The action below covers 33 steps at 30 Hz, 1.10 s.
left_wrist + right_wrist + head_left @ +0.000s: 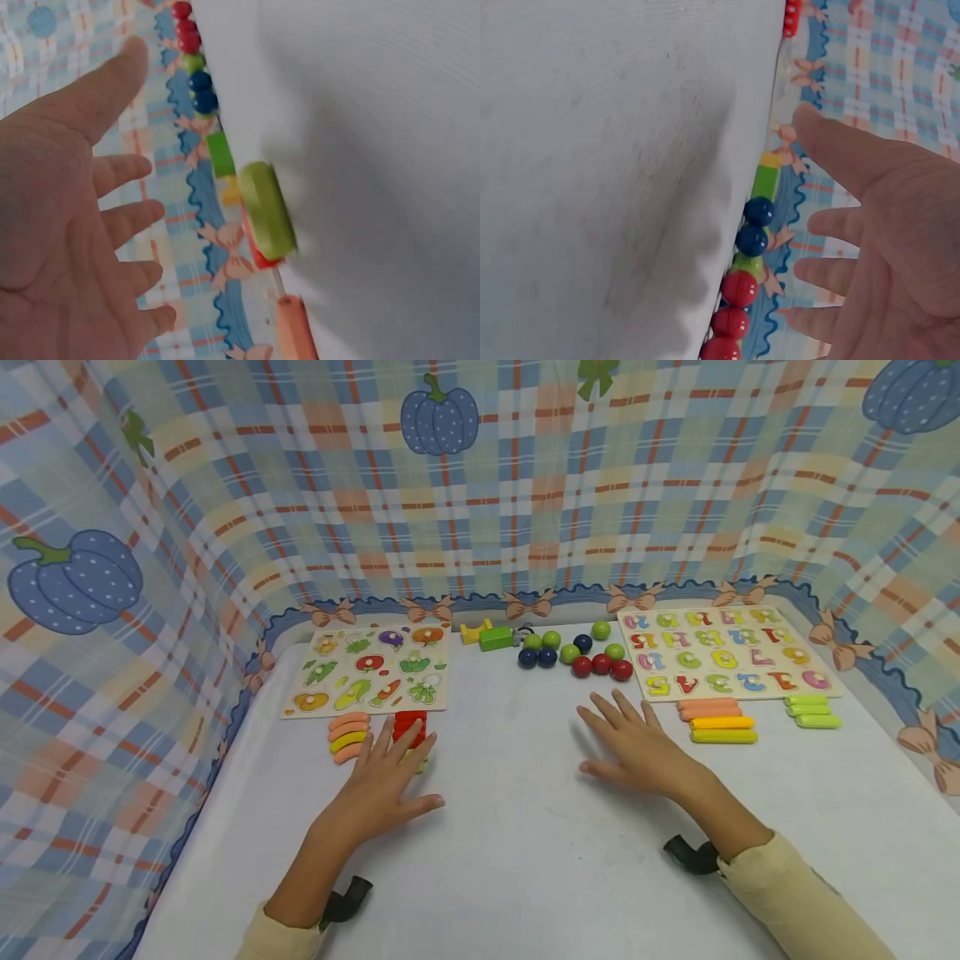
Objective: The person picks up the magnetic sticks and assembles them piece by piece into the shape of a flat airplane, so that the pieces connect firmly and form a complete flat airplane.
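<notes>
My left hand (382,789) is spread with straight fingers and holds nothing. Its fingertips partly cover some red sticks (410,718) and a light green stick (268,210). Just left of them lie curved salmon and yellow pieces (348,737). My right hand (637,747), likewise spread and free of any object, is over the white table, palm down. Beyond its fingertips sit several red balls (602,663), dark blue balls (528,657) and green balls (601,630). To its right are salmon sticks (708,708), yellow sticks (722,735) and light green sticks (813,712).
A vegetable puzzle board (352,652) lies at the back left, a number puzzle board (705,671) at the back right. Between them stand a green block (496,638) and a yellow piece (476,632). A checked curtain (337,527) borders the white table (517,860).
</notes>
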### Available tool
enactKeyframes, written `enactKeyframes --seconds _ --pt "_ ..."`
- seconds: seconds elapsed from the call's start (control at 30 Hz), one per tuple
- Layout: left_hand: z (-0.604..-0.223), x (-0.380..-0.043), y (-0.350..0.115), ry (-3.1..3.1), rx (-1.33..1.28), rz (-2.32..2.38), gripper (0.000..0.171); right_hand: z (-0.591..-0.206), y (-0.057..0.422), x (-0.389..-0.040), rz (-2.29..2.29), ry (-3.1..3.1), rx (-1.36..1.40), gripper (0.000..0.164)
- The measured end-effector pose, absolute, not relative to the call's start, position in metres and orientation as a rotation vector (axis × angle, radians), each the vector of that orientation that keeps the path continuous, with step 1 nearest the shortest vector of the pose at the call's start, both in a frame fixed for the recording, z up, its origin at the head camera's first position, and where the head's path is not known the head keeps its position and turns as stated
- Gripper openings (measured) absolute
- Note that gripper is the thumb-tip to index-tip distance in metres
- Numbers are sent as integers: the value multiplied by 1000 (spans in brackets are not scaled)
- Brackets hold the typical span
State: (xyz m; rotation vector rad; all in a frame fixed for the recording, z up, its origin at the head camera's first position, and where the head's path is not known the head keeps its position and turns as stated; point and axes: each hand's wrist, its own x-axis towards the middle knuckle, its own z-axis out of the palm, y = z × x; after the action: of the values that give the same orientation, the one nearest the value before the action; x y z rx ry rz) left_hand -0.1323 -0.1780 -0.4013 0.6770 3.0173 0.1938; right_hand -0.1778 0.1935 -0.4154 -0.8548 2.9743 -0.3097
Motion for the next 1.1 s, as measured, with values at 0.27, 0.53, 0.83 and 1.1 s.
enactKeyframes --seconds 0.27,0.53,0.83,1.1 --pt "-407 -122 -211 3088 679 355 64 -420 171 -200 -494 2989 -1083 55" --pt "-411 -108 -249 3091 428 403 40 -423 121 -223 -584 2965 -1251 34" --pt "-417 -102 -275 2971 227 363 66 -417 37 -240 -638 2867 -1401 24" --pt "-418 -101 -278 2845 142 368 84 -408 -46 -237 -496 2846 -1479 22"
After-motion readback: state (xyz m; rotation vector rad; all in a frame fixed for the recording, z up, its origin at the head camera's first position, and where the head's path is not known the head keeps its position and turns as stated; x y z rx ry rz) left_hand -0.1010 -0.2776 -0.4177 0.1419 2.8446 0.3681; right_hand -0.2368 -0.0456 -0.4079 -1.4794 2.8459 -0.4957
